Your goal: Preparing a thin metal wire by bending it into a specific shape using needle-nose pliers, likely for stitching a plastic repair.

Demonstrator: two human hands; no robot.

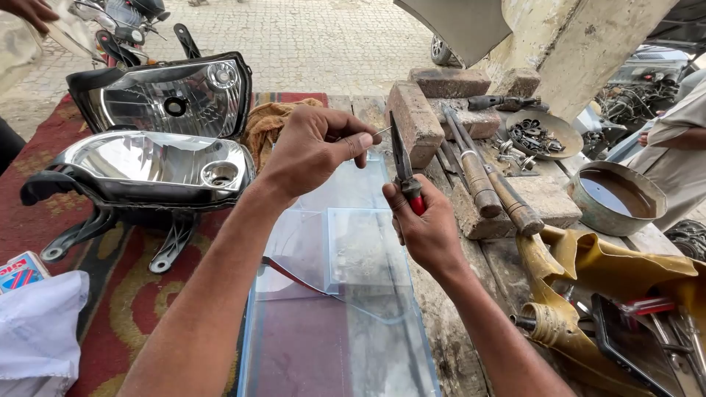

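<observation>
Over the clear plastic sheets (346,294), two hands work.
Left hand (312,147) pinches a thin wire (382,131); right hand (426,228) grips red-handled pliers (403,165) (worktop (456,331) cluttered right).

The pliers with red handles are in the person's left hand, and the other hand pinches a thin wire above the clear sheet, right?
Not quite. The head view shows the pliers in the right hand; the left hand pinches the thin wire above the clear sheet.

Red-handled pliers (406,176), chrome headlight reflectors (158,158), a red-and-gold patterned rug (125,301), pale blue-edged glass (346,323).
</observation>
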